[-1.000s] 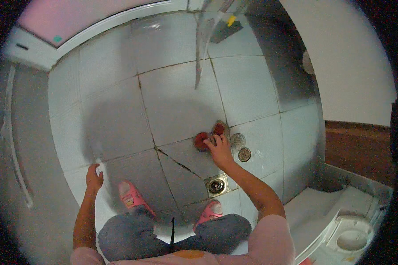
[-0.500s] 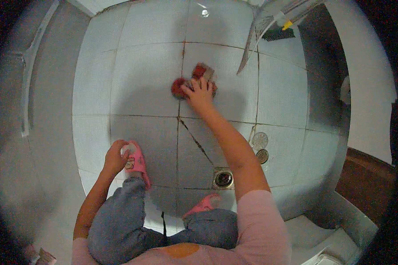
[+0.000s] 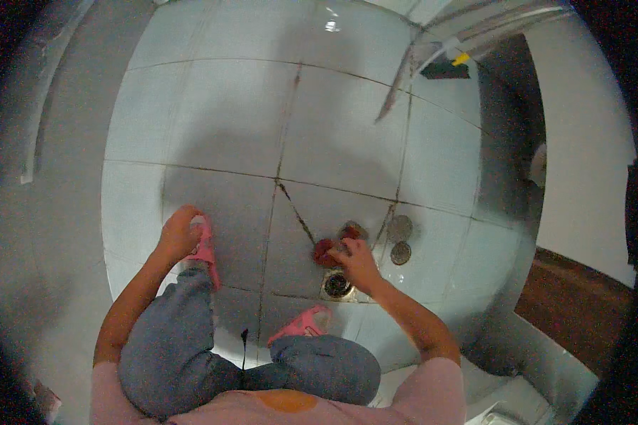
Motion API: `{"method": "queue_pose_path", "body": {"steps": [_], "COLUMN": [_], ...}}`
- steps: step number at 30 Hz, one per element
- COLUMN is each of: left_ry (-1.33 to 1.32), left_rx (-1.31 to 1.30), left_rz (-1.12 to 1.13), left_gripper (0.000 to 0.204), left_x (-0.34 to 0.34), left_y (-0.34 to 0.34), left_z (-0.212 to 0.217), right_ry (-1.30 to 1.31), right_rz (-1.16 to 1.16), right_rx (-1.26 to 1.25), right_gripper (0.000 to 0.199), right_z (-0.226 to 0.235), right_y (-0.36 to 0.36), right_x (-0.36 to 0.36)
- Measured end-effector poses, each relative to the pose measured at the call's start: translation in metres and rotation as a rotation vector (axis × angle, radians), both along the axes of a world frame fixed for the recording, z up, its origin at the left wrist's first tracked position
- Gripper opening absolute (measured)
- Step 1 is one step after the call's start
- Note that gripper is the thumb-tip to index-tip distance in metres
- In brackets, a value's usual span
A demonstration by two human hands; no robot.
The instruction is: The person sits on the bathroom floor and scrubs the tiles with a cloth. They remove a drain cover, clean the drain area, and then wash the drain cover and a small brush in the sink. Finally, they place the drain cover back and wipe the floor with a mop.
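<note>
On the tiled floor [image 3: 220, 188], my right hand [image 3: 360, 265] presses down with fingers bent round a reddish-brown scrubbing wad [image 3: 326, 253]. A second red and tan lump [image 3: 351, 230] shows just beyond the fingertips and seems part of the same wad; its kind is too blurred to tell. Right below lies a square floor drain [image 3: 337, 285] with a dark round hole. My left hand [image 3: 181, 234] is at the front of the pink slipper [image 3: 204, 248] on my left foot, its fingers curled. Whether they grip the slipper does not show.
Two round drain covers [image 3: 400, 241] lie right of my right hand. My other pink slipper [image 3: 305, 326] is planted below the drain. At the upper right hangs clear sheeting [image 3: 397, 85] near a yellow-tipped item [image 3: 461, 59]. A white panel [image 3: 581, 156] stands to the right.
My right hand has drawn the reddish wad toward me and slightly right, from the far tiles to just beyond the drain. My left hand has stayed by the slipper while the view shifted slightly.
</note>
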State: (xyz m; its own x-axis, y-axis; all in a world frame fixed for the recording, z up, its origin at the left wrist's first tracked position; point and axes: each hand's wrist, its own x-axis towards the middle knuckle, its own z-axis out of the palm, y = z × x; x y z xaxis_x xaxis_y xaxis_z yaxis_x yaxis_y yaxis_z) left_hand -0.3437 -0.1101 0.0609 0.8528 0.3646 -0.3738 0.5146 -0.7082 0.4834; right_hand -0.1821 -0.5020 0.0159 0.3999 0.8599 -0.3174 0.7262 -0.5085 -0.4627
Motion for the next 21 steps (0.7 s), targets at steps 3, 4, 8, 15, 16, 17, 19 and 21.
{"method": "queue_pose_path", "body": {"steps": [3,4,8,15,16,17,19,21], "left_ry": [0.012,0.010,0.037,0.016,0.031,0.044,0.009,0.023], "left_rx": [-0.010,0.012,-0.114,-0.152,-0.097,-0.044,-0.093,-0.094], "left_rz": [-0.024,-0.032,0.018,0.114,0.060,0.005,0.001,0.007], "left_gripper": [0.027,0.027,0.026,0.026,0.027,0.027,0.027,0.026], "left_x": [-0.004,-0.005,0.008,0.001,-0.003,-0.005,-0.002,0.001], "left_y": [-0.004,-0.007,-0.008,-0.014,-0.011,-0.010,-0.008,-0.009], "left_z": [0.002,0.006,0.013,0.018,0.016,0.013,0.009,0.010], "right_ry": [0.382,0.623,0.180,-0.588,-0.597,-0.607,-0.457,-0.348], "right_rz": [-0.317,-0.445,-0.208,-0.541,-0.557,-0.572,-0.524,-0.356], "right_rx": [0.125,0.192,0.137,-0.122,-0.074,-0.027,-0.045,-0.006], "right_gripper": [0.047,0.051,0.049,0.063,0.064,0.065,0.065,0.066], "right_z": [0.039,0.053,0.012,-0.052,-0.052,-0.052,-0.051,-0.046], "right_y": [0.037,0.052,0.050,0.062,0.062,0.062,0.062,0.055], "right_x": [0.067,0.099,0.218,0.215,0.207,0.201,0.182,0.137]}}
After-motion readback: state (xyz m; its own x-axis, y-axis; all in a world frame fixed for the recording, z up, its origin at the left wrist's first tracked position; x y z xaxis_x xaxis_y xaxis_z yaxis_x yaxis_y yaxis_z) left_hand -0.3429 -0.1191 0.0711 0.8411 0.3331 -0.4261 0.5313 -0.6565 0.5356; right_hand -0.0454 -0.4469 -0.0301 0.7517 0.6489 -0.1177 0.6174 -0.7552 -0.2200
